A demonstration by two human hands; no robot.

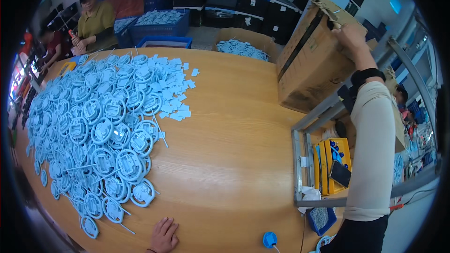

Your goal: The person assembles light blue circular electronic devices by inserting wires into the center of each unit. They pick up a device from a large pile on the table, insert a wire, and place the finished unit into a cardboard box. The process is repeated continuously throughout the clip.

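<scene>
At the table's near edge, my left hand [164, 237] lies on the wooden top with its fingers stretched out and holds nothing. My right arm reaches far to the right, and my right hand [350, 35] is closed on the torn upper edge of a tall cardboard box [307, 61]. The box stands tilted at the table's far right corner. Ahead of my left hand spreads a large heap of light blue round plastic parts [103, 131] with thin stems. Small flat light blue pieces [176, 84] lie along the heap's right side.
A metal frame [297, 168] stands at the right, by a yellow tray [338, 159] with a phone [340, 173]. Near me are a blue bin of small parts [321, 219] and a round blue piece [269, 239]. Beyond the table, a person [96, 21] works beside filled blue crates [159, 28].
</scene>
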